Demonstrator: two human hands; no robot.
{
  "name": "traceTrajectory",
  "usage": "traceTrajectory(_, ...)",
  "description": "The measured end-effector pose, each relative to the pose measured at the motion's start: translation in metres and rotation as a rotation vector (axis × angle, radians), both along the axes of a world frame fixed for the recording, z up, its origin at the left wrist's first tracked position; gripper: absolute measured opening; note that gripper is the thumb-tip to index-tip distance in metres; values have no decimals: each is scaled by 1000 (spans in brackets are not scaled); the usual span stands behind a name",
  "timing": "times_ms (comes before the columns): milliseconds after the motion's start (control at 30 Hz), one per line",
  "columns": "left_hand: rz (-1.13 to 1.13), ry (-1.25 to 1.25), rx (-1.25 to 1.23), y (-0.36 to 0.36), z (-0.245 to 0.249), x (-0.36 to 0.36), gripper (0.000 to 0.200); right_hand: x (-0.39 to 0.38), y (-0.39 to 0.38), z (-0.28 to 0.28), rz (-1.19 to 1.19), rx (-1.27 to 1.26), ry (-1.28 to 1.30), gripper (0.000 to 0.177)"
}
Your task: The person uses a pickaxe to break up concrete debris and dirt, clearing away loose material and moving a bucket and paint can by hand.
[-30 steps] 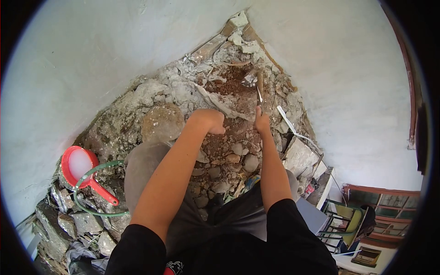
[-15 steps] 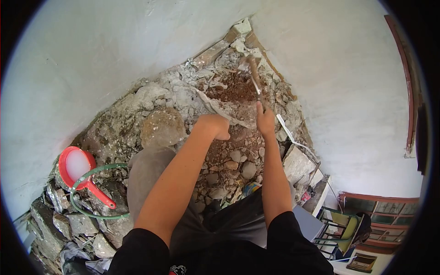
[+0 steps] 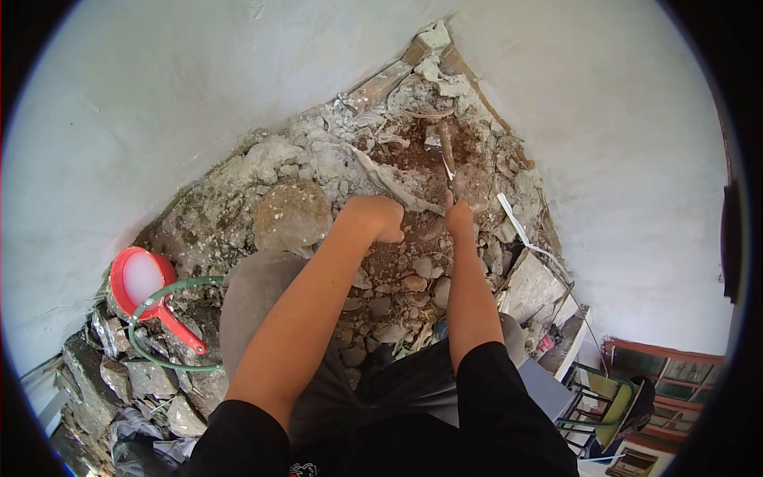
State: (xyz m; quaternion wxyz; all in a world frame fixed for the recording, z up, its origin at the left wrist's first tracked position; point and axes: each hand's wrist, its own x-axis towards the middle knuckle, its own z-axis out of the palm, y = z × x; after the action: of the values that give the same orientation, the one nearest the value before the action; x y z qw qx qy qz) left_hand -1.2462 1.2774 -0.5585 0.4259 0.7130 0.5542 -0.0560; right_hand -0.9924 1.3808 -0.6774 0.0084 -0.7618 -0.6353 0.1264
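Observation:
My right hand [image 3: 459, 219] is closed round the handle of a short-handled hoe [image 3: 447, 151]. Its metal head reaches down into a hollow of loose reddish-brown soil [image 3: 409, 155] near the wall corner. Left of it, my left hand [image 3: 375, 218] is curled into a fist over the rubble, its fingertips turned away from view. A pale, dirt-covered strip [image 3: 385, 181] runs through the soil just beyond that fist. Small stones [image 3: 389, 332] lie below the hands, between my knees. A large rounded rock [image 3: 292, 215] sits left of my left hand.
Pale walls [image 3: 183, 87] meet at the corner ahead. On the left, a red dipper [image 3: 163, 278] holds cloudy liquid beside a green hose [image 3: 171, 367]. Broken stone slabs [image 3: 151, 380] are piled at lower left. A white strip [image 3: 513, 216] and a chair [image 3: 608, 405] are on the right.
The hoe has come down from a raised, blurred position, its head now low in the soil hollow. My left hand stays curled in nearly the same place. The view has shifted slightly.

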Motion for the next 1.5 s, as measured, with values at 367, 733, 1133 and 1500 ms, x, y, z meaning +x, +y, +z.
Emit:
traceTrajectory(367,15,47,12,-1,-5,6,38,46,37,33,119,12,-64,73)
traceTrajectory(733,8,87,-5,13,-4,8,40,93,31,106,127,-18,128,67)
traceTrajectory(1133,-56,77,-23,13,7,22,40,-11,44,207,164,644,967,46)
traceTrajectory(1500,-24,14,66,1,5,21,34,-3,12,8,-429,-308,988,53)
